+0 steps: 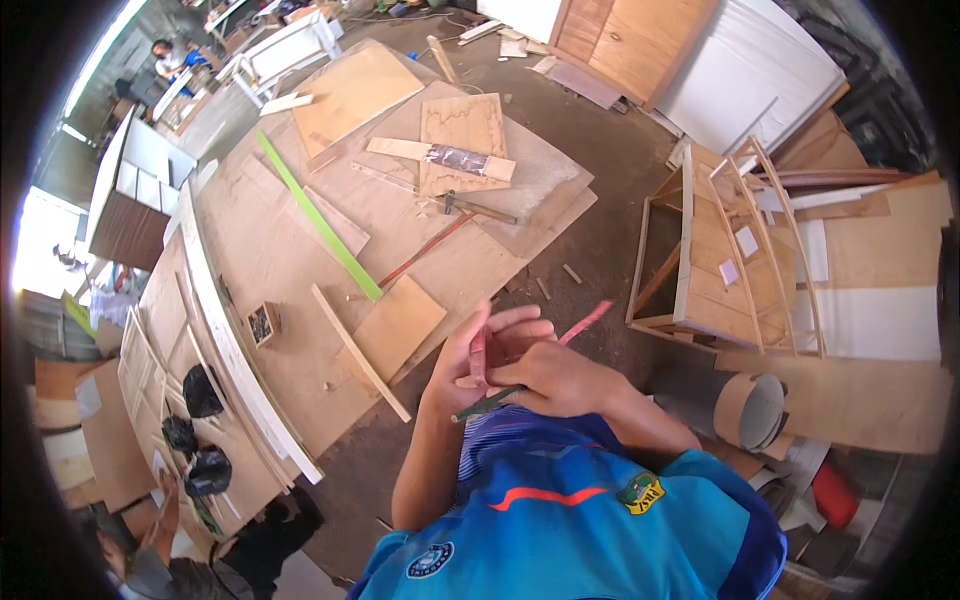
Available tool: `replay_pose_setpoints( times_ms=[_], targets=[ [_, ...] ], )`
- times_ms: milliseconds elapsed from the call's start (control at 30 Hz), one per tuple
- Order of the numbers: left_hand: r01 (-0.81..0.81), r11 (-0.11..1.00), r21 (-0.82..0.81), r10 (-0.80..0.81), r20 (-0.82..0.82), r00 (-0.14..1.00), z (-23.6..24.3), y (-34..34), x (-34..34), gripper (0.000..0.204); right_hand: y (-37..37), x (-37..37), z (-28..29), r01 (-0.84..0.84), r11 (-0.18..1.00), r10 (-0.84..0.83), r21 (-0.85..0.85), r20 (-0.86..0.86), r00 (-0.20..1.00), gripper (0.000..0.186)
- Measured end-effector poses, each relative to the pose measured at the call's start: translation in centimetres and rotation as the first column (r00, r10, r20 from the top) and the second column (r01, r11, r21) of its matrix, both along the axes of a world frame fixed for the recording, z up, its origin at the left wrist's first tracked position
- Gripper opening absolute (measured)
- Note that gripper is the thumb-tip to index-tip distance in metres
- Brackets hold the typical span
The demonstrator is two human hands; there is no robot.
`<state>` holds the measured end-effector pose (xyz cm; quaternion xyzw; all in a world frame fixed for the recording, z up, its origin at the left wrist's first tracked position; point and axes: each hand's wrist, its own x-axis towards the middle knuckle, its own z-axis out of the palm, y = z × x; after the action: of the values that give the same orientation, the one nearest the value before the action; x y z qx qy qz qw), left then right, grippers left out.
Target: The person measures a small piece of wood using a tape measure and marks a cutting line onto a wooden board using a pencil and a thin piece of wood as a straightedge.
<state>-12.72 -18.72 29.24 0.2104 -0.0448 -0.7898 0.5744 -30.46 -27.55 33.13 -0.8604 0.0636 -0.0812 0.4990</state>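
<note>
Lettering shows on the blue shirt (560,520): a round, dark-blue badge (430,560) edged in white, and a yellow-and-green crest (640,493), with a wavy orange-red stripe between them. Above it, the left hand (455,360) grasps a thin, flat reddish strip (478,358) near its palm, while the right hand (570,380) is curled around a slim dark-green object (488,403), its kind unclear; a reddish length also sticks out beyond the right hand. Both hands are above the floor, just beside the plywood counter (300,400). On that smooth, pale-brown surface lie a long, straight lime-green strip (315,213), a hammer (485,209), a square wooden board (402,318) and a small open wooden box (270,340) of dark bits. To the right stands a slatted wooden frame (690,250) bearing blank-looking pale squares.
</note>
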Motion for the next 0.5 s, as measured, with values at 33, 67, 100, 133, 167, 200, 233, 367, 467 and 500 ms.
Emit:
replay_pose_setpoints(
  times_ms=[33, 67, 100, 133, 167, 200, 233, 367, 467, 500],
  targets=[
    [-0.028, 1.0, 0.002, 0.028, 0.006, 1.0, -0.9, -0.8, 0.5, 0.065, 0.6, -0.7, -0.7, -0.04, 0.999, 0.038, -0.03, -0.057, 0.998, 0.029],
    [-0.056, 0.998, -0.008, 0.056, 0.019, 0.998, -3.0, -1.3, 1.5, 0.062, 1.1, -2.2, -1.7, 0.057, 0.994, -0.055, -0.097, 0.018, 0.998, 0.03],
    [-0.085, 0.996, -0.009, 0.086, 0.037, 0.996, -4.2, -1.5, 2.5, 0.059, 0.6, -3.4, -0.5, 0.132, 0.979, -0.113, 0.155, -0.128, 0.985, 0.033],
    [-0.161, 0.985, 0.066, 0.151, 0.139, 0.979, -3.2, -1.6, 2.9, 0.051, -0.1, -5.4, 0.2, 0.239, 0.893, -0.131, 0.382, -0.289, 0.948, 0.035],
    [-0.162, 0.985, 0.063, 0.153, 0.131, 0.98, -3.2, -2.2, 3.2, 0.051, -0.9, -9.1, -1.6, 0.446, 0.805, -0.291, 0.391, -0.396, 0.871, 0.032],
    [-0.23, 0.971, 0.069, 0.223, 0.095, 0.97, -3.1, -2.5, 3.8, 0.046, -1.7, -12.9, -3.4, 0.634, 0.666, -0.439, 0.392, -0.481, 0.759, 0.029],
    [-0.305, 0.949, 0.08, 0.301, 0.064, 0.952, -2.9, -2.5, 4.6, 0.041, -2.3, -14.6, -2.3, 0.719, 0.55, -0.524, 0.426, -0.494, 0.694, 0.025],
    [-0.412, 0.911, -0.002, 0.409, 0.116, 0.905, -0.4, -1.8, 7.1, 0.021, -3.4, -23.0, -3.7, 0.784, 0.473, -0.635, 0.402, -0.461, 0.62, 0.022],
    [-0.462, 0.887, -0.022, 0.455, 0.22, 0.863, 1.0, -0.8, 8.1, 0.021, -2.5, -24.8, -3.7, 0.902, 0.254, -0.762, 0.348, -0.502, 0.409, 0.019],
    [-0.484, 0.873, -0.062, 0.483, 0.247, 0.84, 1.3, -0.4, 8.6, 0.023, -2.1, -25.6, -4.2, 0.904, 0.249, -0.768, 0.348, -0.498, 0.404, 0.019]
  ],
)
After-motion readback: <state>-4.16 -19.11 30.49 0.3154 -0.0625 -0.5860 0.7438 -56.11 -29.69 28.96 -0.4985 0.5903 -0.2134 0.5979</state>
